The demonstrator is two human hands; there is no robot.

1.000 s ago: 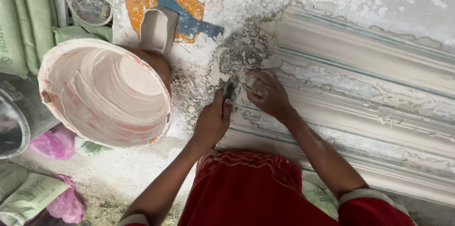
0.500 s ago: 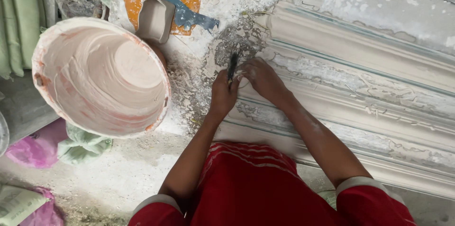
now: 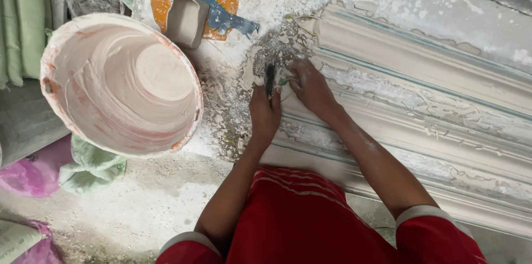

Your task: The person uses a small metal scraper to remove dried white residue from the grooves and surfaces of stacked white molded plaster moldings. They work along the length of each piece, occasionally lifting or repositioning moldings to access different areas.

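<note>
Dark tool: your left hand is gripping it closed, its long axis pointing straight away from the grip. Your right hand, fingers curled, is pressing the plaster moulding just right of the tip.

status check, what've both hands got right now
Left hand gripping a dark narrow tool. Right hand beside the tip, on the long white plaster moulding. Plaster-coated bucket clear.

Both bare arms reaching up from 6 o'clock toward centre, left hand fisted, knuckles up, thumb pointing to 12, right hand just at its 2 o'clock, fingers curled down, forearm running to 5 o'clock, red short sleeves
</note>
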